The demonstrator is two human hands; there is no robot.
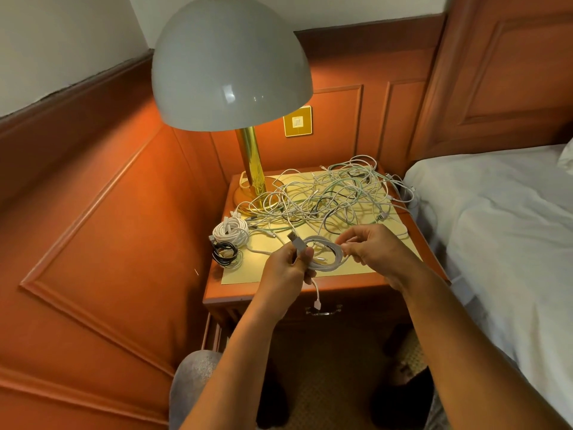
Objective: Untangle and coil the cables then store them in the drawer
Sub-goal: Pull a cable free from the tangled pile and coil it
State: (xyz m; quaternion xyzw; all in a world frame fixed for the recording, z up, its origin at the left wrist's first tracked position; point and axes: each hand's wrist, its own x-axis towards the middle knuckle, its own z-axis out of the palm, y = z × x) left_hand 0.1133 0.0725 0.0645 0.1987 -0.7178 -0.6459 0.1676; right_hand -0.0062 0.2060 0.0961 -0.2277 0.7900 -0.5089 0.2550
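Above the nightstand, both hands' grip pinches a white cable coil between them.

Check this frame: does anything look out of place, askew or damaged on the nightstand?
Nothing looks damaged. The tangled cables sprawl across the nightstand, some strands draped over its right edge toward the bed. One connector end dangles below the left hand, in front of the drawer handle.

lamp top cut off, drawer partly behind forearms, pillow cropped
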